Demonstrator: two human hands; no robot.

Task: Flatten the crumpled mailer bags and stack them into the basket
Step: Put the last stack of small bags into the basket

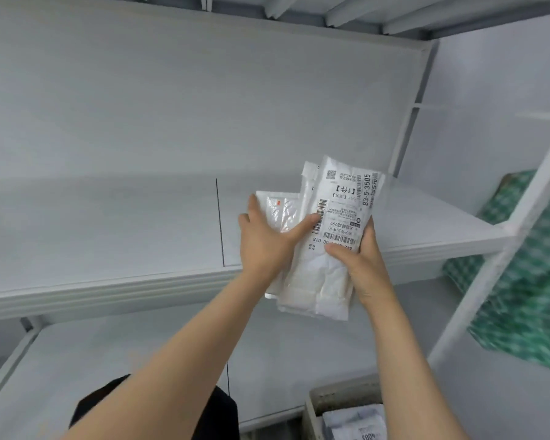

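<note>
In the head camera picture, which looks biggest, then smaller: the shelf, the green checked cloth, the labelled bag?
1. The shelf, by far.
Then the green checked cloth and the labelled bag look close: the cloth is cut off, the bag is nearer, so no ranking.

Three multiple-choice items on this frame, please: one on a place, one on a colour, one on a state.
1. Where in the picture is the basket? A lower right; B upper left; C centre.
2. What colour is the checked bag? A red; B green; C black.
3. What is the right hand doing? A hanging idle; B reaching into the basket; C gripping the mailer bags.

Key: 1 A, its rim shows at the bottom right corner. 2 B, the checks are green and white. 3 C, the thumb lies in front and the fingers curl round the edge.
</note>
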